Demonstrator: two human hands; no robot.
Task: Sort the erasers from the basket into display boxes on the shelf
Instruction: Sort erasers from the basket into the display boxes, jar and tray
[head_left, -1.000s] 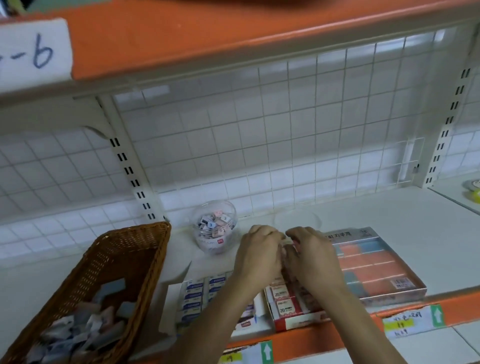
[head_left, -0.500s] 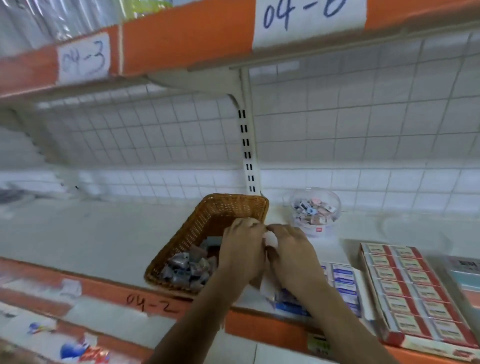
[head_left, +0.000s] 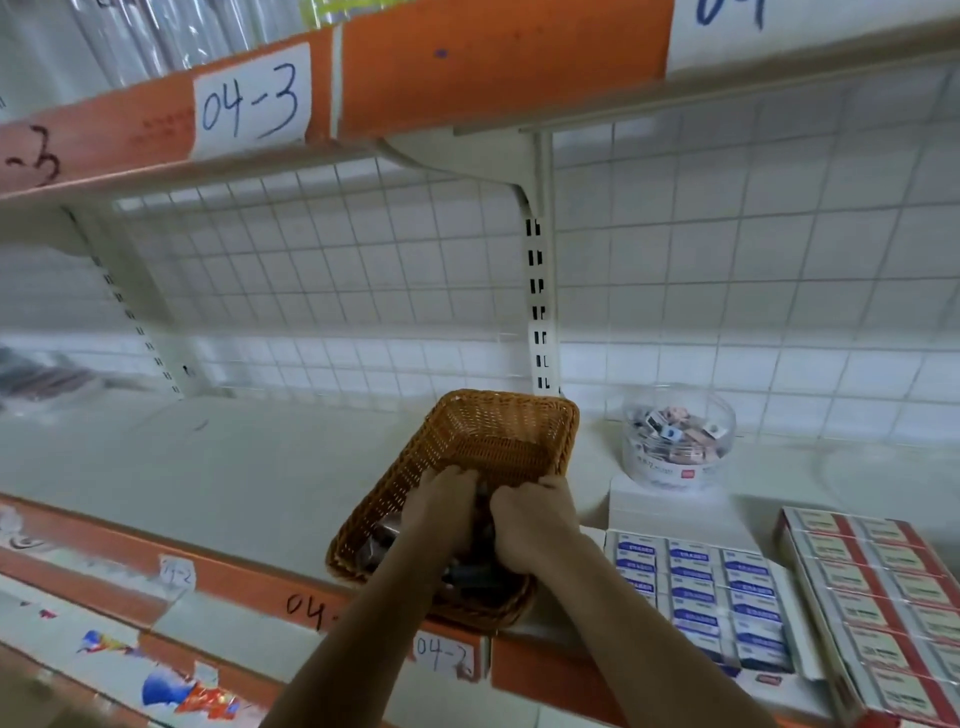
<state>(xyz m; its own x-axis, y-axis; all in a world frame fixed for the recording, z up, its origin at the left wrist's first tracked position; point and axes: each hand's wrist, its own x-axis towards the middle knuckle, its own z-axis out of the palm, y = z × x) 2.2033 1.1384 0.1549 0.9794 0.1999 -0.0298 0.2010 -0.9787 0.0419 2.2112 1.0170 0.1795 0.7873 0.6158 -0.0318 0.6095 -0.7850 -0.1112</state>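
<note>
Head view: left hand (head_left: 444, 501) and right hand (head_left: 531, 519) reach inside the basket (head_left: 511, 411), fingers curled; I cannot tell what they grasp.

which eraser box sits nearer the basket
The blue-labelled box, right beside the basket; the red-labelled box lies farther right.

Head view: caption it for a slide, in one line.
Left hand and right hand reach into the wicker basket on the shelf, display boxes alongside.

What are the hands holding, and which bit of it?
Cannot tell. The left hand and right hand curl down among the erasers in the basket, hiding whatever they might grip.
</note>
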